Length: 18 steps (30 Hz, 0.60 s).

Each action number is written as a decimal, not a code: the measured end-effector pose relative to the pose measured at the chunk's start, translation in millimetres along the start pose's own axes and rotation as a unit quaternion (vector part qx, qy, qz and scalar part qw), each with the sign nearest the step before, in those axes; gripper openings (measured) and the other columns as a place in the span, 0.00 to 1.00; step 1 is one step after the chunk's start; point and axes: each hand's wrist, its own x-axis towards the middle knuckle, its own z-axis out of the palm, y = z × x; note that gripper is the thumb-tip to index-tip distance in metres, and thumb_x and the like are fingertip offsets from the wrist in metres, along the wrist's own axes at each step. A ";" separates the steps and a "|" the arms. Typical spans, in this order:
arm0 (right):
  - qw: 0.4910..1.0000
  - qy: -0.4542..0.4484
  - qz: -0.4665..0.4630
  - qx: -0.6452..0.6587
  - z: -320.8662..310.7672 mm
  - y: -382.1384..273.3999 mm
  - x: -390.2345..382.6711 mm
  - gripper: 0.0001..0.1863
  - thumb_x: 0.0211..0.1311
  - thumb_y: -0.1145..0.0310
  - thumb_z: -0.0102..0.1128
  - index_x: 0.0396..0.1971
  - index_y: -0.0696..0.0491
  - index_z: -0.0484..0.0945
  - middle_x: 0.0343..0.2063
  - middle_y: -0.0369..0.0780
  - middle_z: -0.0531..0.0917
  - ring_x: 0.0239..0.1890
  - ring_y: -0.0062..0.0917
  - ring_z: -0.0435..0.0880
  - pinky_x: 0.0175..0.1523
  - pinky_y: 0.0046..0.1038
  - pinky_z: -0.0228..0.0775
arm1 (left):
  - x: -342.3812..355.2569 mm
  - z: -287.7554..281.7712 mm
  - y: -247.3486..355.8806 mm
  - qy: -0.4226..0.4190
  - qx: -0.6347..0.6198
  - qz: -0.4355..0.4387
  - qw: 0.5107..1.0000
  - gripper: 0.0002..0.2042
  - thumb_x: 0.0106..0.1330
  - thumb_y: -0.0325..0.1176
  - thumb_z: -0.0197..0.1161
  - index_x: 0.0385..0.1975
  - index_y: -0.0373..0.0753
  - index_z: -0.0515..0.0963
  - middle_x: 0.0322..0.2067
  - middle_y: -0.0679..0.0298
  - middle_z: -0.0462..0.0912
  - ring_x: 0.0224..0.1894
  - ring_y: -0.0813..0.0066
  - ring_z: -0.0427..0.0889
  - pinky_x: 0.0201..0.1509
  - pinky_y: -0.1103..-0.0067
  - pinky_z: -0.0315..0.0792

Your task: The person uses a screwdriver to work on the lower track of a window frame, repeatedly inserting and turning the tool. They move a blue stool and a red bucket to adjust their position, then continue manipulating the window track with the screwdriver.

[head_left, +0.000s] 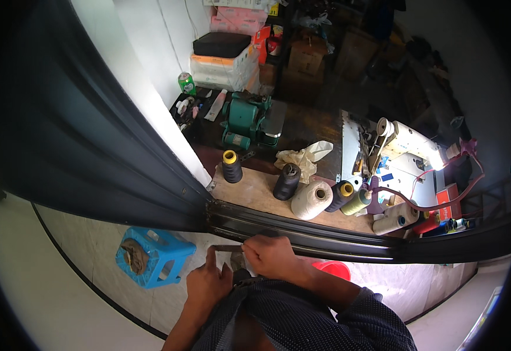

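Note:
In front of my waist, a short, flat brownish-grey strip (227, 248) stretches between my hands; what kind of thing it is cannot be made out. My right hand (270, 255) is closed round its right end, fingers curled in. At the other end is my left hand (208, 282), its index fingertip against the strip and its thumb raised apart, the remaining fingers folded. Just beyond both hands runs the dark sill (302, 233) of a window-like opening. Behind that, on a wooden ledge (255, 190), stand several thread cones, among them a large white cone (312, 200).
To the left, a blue plastic stool (156, 257) bears a brown cloth-like piece. A red basin (333, 269) sits on the floor beyond my right forearm. Inside are a green bench motor (245, 117), a lit sewing machine (410, 143), crumpled pale cloth (305, 159) and stacked boxes (223, 70).

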 end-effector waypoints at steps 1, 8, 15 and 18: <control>1.000 0.018 0.016 0.002 -1.6 0.4 0.1 0.09 0.63 0.68 0.61 0.24 0.54 0.78 0.21 0.46 0.80 0.25 0.45 0.82 0.29 0.40 0.74 | -1.0 -2.1 0.3 0.015 -0.012 0.000 1.000 0.33 0.60 0.35 0.64 0.62 0.21 0.65 0.13 0.57 0.79 0.14 0.56 0.80 0.19 0.66 0.74; 0.974 0.082 0.212 -0.017 -17.9 4.9 11.9 0.12 0.64 0.66 0.62 0.23 0.55 0.79 0.21 0.49 0.81 0.26 0.48 0.83 0.30 0.42 0.74 | 15.3 -4.6 12.4 0.036 -0.062 -0.001 0.997 0.31 0.62 0.36 0.63 0.64 0.26 0.66 0.13 0.59 0.79 0.14 0.56 0.80 0.20 0.65 0.74; 0.969 0.082 0.233 -0.027 3.5 35.4 11.5 0.12 0.66 0.62 0.59 0.26 0.54 0.80 0.24 0.52 0.83 0.29 0.55 0.83 0.34 0.50 0.75 | 14.9 4.2 9.9 0.024 -0.081 0.027 0.996 0.32 0.62 0.36 0.63 0.65 0.28 0.66 0.14 0.59 0.80 0.16 0.56 0.81 0.21 0.65 0.75; 0.974 0.055 0.216 -0.046 11.2 50.3 9.2 0.12 0.66 0.63 0.57 0.26 0.55 0.80 0.24 0.52 0.83 0.30 0.53 0.83 0.35 0.48 0.76 | 14.2 4.9 6.1 0.028 -0.085 0.035 0.995 0.32 0.62 0.36 0.62 0.65 0.28 0.66 0.15 0.59 0.81 0.16 0.56 0.82 0.22 0.65 0.76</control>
